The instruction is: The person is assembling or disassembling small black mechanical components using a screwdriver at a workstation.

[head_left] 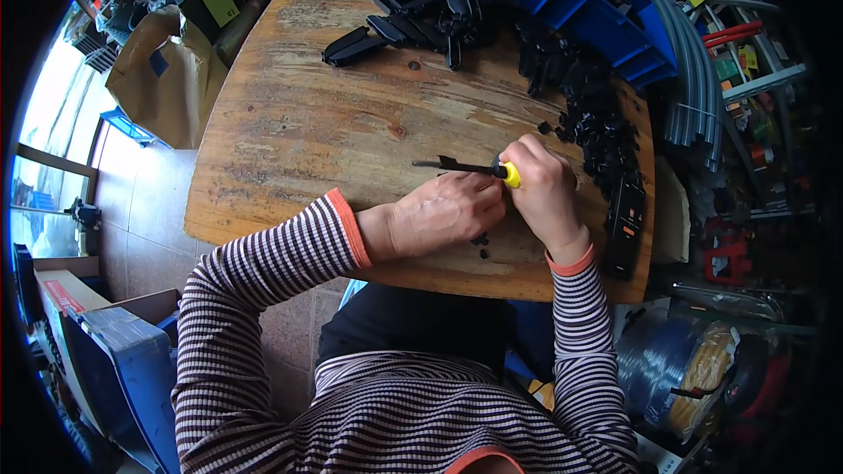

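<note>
My right hand point(543, 184) is closed round a hand tool with a yellow handle point(512, 175). A slim dark shaft point(470, 166) runs left from that handle, above the back of my left hand; its exact kind does not show. My left hand point(448, 212) lies just below the shaft, with curled fingers meeting those of the right. Whatever the left fingers grip is hidden. Small black bits point(482, 246) lie on the wooden table point(299, 149) beneath my hands.
Long black plastic parts point(421, 17) lie heaped at the table's far side. Smaller black pieces point(597, 114) run down its right side to a black box point(625, 224). Blue bins point(606, 17) stand at the back right, beside grey tubing point(698, 96). A brown paper bag point(167, 79) sits left.
</note>
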`<state>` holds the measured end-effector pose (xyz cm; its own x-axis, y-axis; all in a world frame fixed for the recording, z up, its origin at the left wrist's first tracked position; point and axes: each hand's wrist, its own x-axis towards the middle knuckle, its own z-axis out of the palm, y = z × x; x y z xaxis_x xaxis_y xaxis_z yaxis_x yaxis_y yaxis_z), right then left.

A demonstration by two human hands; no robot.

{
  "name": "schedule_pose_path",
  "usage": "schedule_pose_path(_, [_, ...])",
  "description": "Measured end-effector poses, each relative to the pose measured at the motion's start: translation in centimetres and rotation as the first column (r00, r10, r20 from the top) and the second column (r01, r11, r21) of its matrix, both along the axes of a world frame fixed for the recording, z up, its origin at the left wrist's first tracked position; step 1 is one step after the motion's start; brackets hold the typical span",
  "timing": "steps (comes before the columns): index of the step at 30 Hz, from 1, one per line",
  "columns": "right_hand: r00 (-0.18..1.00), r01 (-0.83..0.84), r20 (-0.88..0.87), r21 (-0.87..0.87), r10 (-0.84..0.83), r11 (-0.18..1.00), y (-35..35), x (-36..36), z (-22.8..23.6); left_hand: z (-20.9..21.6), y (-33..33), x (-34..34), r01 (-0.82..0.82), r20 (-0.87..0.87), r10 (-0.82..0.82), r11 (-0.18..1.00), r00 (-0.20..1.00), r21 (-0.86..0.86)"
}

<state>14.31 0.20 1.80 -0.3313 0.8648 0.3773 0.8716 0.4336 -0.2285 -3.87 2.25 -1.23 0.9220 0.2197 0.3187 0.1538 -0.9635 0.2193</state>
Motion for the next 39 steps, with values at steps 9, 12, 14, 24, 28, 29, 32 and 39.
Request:
schedule_pose_path(9, [0.385,0.043,-0.918,0.115,0.09,0.992,2.5,-1.1,4.2,0.3,-0.3,-0.6,-0.038,0.039,0.035,0.996,0.999,0.083])
schedule_pose_path(12, [0.472,-0.07,-0.881,-0.005,0.029,0.998,2.7,-1.7,1.6,0.4,-0.1,-0.2,-0.039,0.041,0.035,0.996,0.999,0.084])
schedule_pose_path(14, [0.512,-0.126,-0.859,-0.068,0.006,0.99,2.8,-0.8,1.5,0.6,0.1,0.2,-0.027,0.077,0.018,0.993,0.997,0.114])
schedule_pose_path(24, [0.786,0.011,-0.608,-0.169,-0.113,0.986,0.5,4.0,4.8,0.6,0.3,2.3,-0.072,0.158,0.031,0.962,0.987,0.262])
schedule_pose_path(28, [0.934,0.223,-0.206,-0.297,-0.29,0.929,-1.8,3.9,-0.4,0.5,-0.1,1.7,-0.063,0.073,0.051,0.983,0.996,0.174])
schedule_pose_path(29, [0.935,0.222,-0.204,-0.298,-0.289,0.928,-2.0,3.4,-0.6,0.5,0.0,1.5,-0.065,0.075,0.053,0.983,0.996,0.172])
schedule_pose_path(32, [0.943,0.253,-0.188,-0.124,-0.274,0.959,-2.2,1.7,-1.1,0.5,0.3,1.0,-0.067,0.067,0.057,0.985,0.996,0.157])
schedule_pose_path(39, [0.91,0.29,-0.268,-0.134,-0.317,0.947,-2.2,0.0,0.6,-0.2,-0.7,0.2,-0.074,0.076,0.063,0.984,0.995,0.163])
